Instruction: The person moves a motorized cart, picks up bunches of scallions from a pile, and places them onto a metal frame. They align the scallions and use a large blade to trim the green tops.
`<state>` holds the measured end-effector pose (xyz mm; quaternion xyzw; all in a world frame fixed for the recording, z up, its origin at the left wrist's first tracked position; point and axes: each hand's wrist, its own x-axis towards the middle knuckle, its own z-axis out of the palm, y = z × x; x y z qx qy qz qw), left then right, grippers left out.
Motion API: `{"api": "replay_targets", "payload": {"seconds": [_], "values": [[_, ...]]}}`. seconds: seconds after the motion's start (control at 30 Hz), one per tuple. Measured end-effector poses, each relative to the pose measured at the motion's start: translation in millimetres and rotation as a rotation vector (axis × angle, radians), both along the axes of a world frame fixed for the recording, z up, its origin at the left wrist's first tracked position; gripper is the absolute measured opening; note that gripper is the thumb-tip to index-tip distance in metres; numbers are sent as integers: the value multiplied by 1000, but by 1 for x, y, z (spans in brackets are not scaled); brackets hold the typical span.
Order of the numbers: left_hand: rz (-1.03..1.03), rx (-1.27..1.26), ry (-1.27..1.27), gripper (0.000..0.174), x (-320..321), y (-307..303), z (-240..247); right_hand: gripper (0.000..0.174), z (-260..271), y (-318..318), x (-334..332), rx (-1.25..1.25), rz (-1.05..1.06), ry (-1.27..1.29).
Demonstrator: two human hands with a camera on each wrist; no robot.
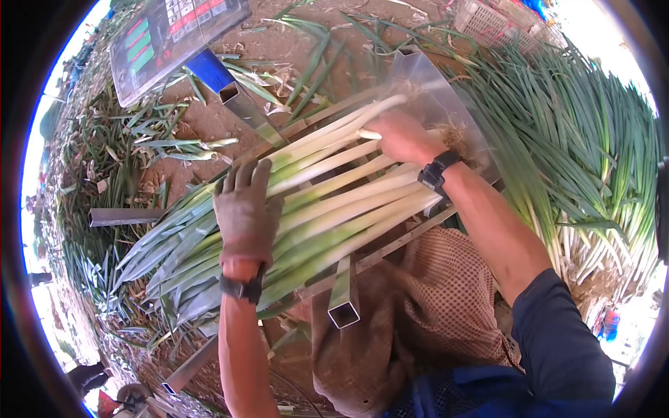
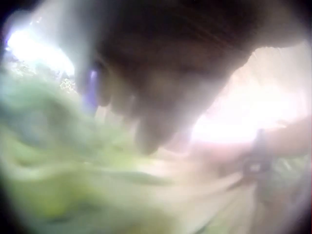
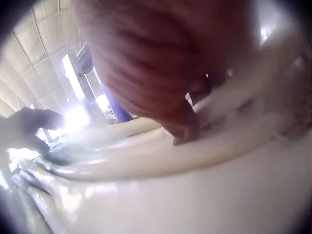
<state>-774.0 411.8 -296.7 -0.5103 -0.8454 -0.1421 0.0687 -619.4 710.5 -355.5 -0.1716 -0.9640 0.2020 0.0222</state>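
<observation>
A row of thick, long green onions (image 1: 369, 198) lies across a metal frame, roots at the upper right, green leaves (image 1: 185, 261) at the lower left. My left hand (image 1: 245, 205), in a grey-brown glove, is over the stalks where white turns to green, its fingers straight; in the left wrist view the glove (image 2: 165, 92) is dark and blurred. Near the root end, my bare right hand (image 1: 404, 138) grips a white stalk, its fingertips mostly hidden. The right wrist view shows the thumb (image 3: 183, 129) bent down onto the pale stalks (image 3: 161, 163).
A scale display (image 1: 174, 45) stands at the upper left. Square metal tubes (image 1: 343, 299) jut from the frame, with a clear plastic sheet (image 1: 453, 104) at its right end. A large heap of green onions (image 1: 557, 132) lies right, a plastic crate (image 1: 495, 24) behind. Leaf scraps litter the ground.
</observation>
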Motion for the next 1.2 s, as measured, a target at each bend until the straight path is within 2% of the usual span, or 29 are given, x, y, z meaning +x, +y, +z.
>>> {"api": "replay_targets", "payload": {"seconds": [0.03, 0.13, 0.23, 0.27, 0.37, 0.4, 0.5, 0.53, 0.63, 0.73, 0.87, 0.97, 1.0, 1.07, 1.13, 1.2], "values": [[7, 2, 71, 54, -7, 3, -5, 30, -2, 1, -2, -60, 6, -52], [109, -208, 20, 49, -29, 3, -11, 34, 31, -2, 2, -49, 113, -82], [75, -229, -100, 40, -57, -6, 5, 33, 53, -10, 20, -173, 213, 55], [25, -133, -132, 37, -56, -8, 18, 32, 53, -14, 26, -187, 203, 65], [21, -97, -332, 40, -56, -6, 29, 30, 45, -13, 20, -104, 202, -26], [80, -112, -513, 42, -64, -4, 14, 29, 43, -13, 14, -101, 207, -32], [174, -5, -687, 42, -69, -4, -17, 27, 52, -11, 16, -47, 286, 175], [88, 79, -618, 36, -69, -5, -26, 27, 52, -11, 16, -97, 274, 201], [-11, -24, -427, 40, -61, -3, -23, 29, 52, -9, 12, -108, 267, 2], [71, -96, -336, 44, -59, 4, -34, 26, 29, -22, 1, -56, 93, -162], [84, -105, -312, 40, -60, 11, -37, 18, 2, -43, -6, -10, -16, 146], [35, -115, -259, 40, -66, 10, -25, 17, 11, -43, -2, -89, 29, 234], [34, -116, -332, 39, -68, 9, -17, 17, 20, -44, 5, -62, 160, 314], [33, -118, -475, 38, -69, 2, -5, 16, 13, -43, 9, -87, 213, 255], [88, -176, -381, 39, -66, 4, -30, 18, 9, -41, 9, -54, 195, 179], [103, -187, -267, 41, -60, 13, -36, 20, 14, -37, -8, -104, 173, 262]]}}
